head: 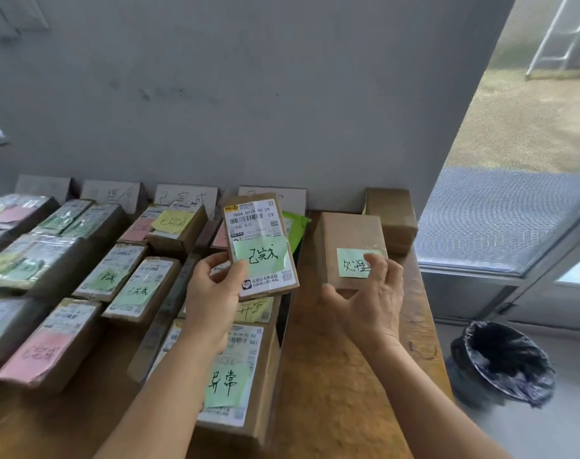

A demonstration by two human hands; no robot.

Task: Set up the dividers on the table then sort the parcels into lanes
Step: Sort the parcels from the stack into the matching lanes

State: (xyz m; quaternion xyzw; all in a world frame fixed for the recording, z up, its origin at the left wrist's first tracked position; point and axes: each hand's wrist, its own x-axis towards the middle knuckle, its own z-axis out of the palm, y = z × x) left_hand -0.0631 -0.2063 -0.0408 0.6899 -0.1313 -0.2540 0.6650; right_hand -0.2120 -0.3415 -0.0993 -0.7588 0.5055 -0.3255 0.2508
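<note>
My left hand [212, 293] grips a small brown parcel [260, 240] with a shipping label and a green handwritten note, held tilted above the table. My right hand [369, 293] reaches over a brown parcel [346, 236] with a green note that lies on the wooden table [331, 376]; thumb and fingers curl around its near end. Left of my hands, rows of labelled parcels [133, 279] lie in lanes. Long cardboard dividers [169, 309] run between the lanes. Folded sign cards [186, 195] stand along the wall behind them.
Another brown parcel [391, 217] sits at the table's far right corner against the wall. A green bag [295, 226] lies behind the held parcel. A bin lined with a black bag [504, 359] stands on the floor to the right, below a screened window [500, 220].
</note>
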